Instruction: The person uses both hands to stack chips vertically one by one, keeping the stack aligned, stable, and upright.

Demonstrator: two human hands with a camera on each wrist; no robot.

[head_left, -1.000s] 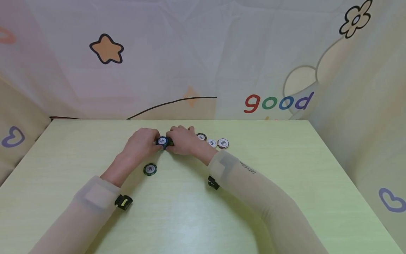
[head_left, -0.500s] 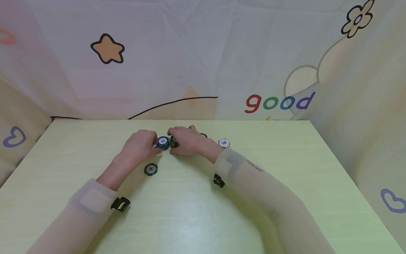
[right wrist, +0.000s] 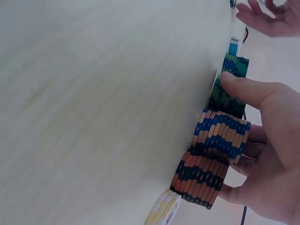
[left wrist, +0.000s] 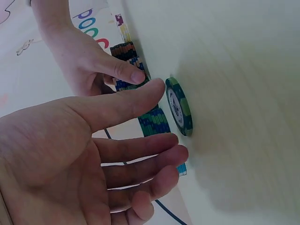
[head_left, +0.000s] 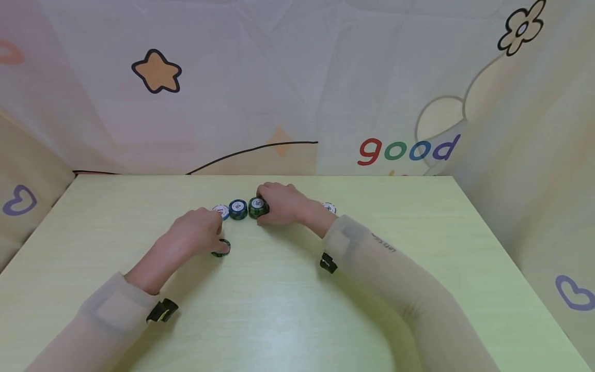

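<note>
My left hand [head_left: 192,232] reaches over a single green poker chip [head_left: 222,248] lying apart, nearer to me than the row. In the left wrist view its fingers are loosely bent, and the thumb tip is close beside the chip [left wrist: 180,108] without a visible grip. My right hand [head_left: 288,204] has its thumb and index finger round the sides of a green chip stack [head_left: 257,205]. In the right wrist view the thumb lies against that green stack [right wrist: 227,101], with other fingers behind the neighbouring stacks. A blue-green stack [head_left: 238,209] stands just left of it.
A light-blue-edged white chip stack [head_left: 221,211] ends the row at left. Blue-and-peach [right wrist: 220,133], black-and-orange [right wrist: 199,178] and yellow-and-white [right wrist: 161,211] stacks continue it rightward, mostly hidden by the right hand in the head view. A printed cloth hangs behind the table [head_left: 279,310].
My left hand has left the blue-green stack and come down toward me to the single green chip. My right hand has shifted slightly right, uncovering more of the green stack and covering chips at right.
</note>
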